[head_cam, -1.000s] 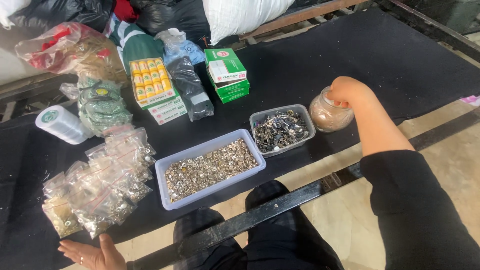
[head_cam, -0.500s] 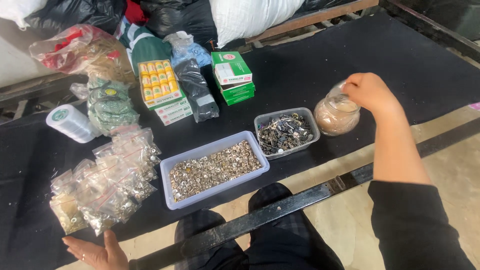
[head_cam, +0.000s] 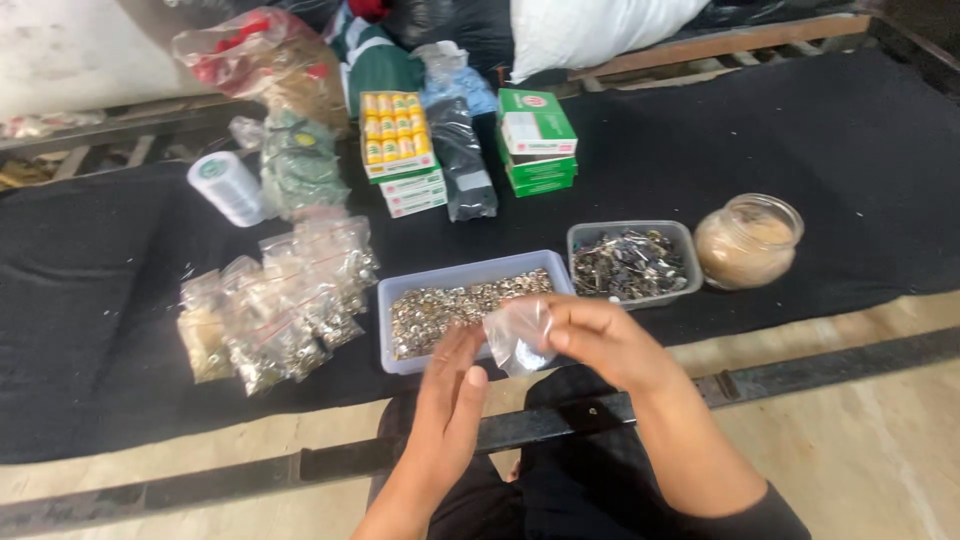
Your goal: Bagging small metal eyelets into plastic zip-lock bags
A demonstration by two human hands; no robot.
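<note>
While right hand [head_cam: 600, 345] fingers pinch small clear bag [head_cam: 518, 338] | bag upright | left hand [head_cam: 450, 400] fingers spread

small bag [head_cam: 518, 338]: thin clear plastic, crinkled and shiny, pinched in the right hand [head_cam: 600, 340]
long tray [head_cam: 463, 306]: smooth matt grey-blue plastic
tray filling [head_cam: 450, 302]: small bright metal pieces, glinting
square tray [head_cam: 632, 262]: grey plastic, with darker dull metal bits
jar [head_cam: 749, 240]: clear glossy glass or plastic, I cannot tell which
table cover [head_cam: 820, 140]: black cloth, matt, slightly fuzzy
packets [head_cam: 280, 300]: clear glossy plastic
boxes [head_cam: 536, 135]: printed cardboard, smooth
</note>
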